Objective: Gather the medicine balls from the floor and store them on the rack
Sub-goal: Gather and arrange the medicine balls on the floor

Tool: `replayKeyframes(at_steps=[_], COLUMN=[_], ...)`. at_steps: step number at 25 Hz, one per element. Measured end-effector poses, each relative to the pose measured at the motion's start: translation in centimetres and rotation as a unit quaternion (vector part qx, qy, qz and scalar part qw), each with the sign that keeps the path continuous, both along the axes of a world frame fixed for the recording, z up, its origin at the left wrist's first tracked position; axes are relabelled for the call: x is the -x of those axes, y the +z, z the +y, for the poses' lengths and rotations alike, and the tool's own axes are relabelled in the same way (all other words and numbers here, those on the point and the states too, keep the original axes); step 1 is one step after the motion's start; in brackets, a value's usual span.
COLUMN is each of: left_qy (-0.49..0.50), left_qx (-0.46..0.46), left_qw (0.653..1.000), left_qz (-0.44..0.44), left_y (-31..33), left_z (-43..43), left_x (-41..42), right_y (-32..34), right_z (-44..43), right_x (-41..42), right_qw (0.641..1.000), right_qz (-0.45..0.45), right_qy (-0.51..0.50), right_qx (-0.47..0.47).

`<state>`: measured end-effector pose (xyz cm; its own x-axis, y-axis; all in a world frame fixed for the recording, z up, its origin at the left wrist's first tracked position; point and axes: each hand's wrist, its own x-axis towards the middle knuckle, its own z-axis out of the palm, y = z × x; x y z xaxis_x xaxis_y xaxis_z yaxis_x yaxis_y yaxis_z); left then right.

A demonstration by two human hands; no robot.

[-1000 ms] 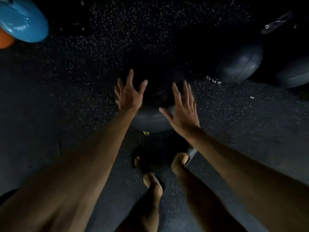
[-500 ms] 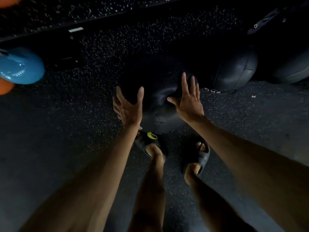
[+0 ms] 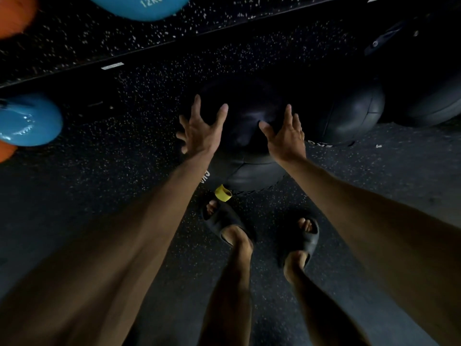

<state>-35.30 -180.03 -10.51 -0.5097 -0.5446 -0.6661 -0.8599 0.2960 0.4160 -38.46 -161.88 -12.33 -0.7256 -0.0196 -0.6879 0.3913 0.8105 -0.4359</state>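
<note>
The left hand (image 3: 202,132) is hovering with fingers spread and holding nothing, at the left side of the black medicine ball (image 3: 249,171). The ball is lying on the floor (image 3: 112,171), just in front of the sandals (image 3: 224,221). The right hand (image 3: 287,138) is hovering at the other side, also spread and empty. In my judgement, both palms should be going low, under the ball's middle, before lifting.
</note>
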Motion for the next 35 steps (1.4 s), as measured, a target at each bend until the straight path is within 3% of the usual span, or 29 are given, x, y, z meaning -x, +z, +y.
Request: replayKeyframes(at_steps=[4, 11, 15, 21, 23, 27, 30, 33, 35], left_qy=[-0.062, -0.118, -0.269, -0.303, -0.282, -0.175, -0.065, -0.013, 0.077], left_qx=[-0.001, 0.023, 0.079, 0.030, -0.015, -0.019, 0.001, -0.020, -0.028], left_qw=[0.998, 0.993, 0.960, 0.950, 0.955, 0.978, 0.995, 0.998, 0.995], left_qz=[-0.028, -0.019, 0.013, -0.074, -0.090, -0.109, -0.076, -0.058, -0.060], left_y=[-0.1, 1.8, 6.4, 17.8, 21.1, 27.8, 31.1, 33.5, 34.9], left_z=[-1.3, -0.9, -1.6, 0.1, 2.1, 6.6, 10.5, 14.9, 18.2], left_x=[1.3, -1.5, -4.8, -13.3, -16.5, -22.5, -26.1, -30.0, -33.3], right_y=[0.1, 3.4, 8.9, 20.6, 23.5, 29.6, 32.9, 36.0, 37.9], right_z=[-0.6, 0.2, 0.4, 0.7, 0.9, 1.8, 2.8, 3.8, 4.4], right_x=[0.1, -1.2, -3.0, -6.9, -8.6, -11.5, -13.5, -15.6, -17.6], right_qw=[1.000, 0.996, 0.980, 0.919, 0.906, 0.858, 0.799, 0.749, 0.703], right_qz=[-0.019, 0.018, 0.022, -0.005, -0.021, 0.024, 0.062, 0.053, 0.038], right_qy=[-0.018, 0.055, 0.180, 0.389, 0.420, 0.513, 0.598, 0.660, 0.709], right_qx=[-0.016, -0.061, -0.076, -0.070, -0.050, -0.029, -0.014, -0.017, -0.036])
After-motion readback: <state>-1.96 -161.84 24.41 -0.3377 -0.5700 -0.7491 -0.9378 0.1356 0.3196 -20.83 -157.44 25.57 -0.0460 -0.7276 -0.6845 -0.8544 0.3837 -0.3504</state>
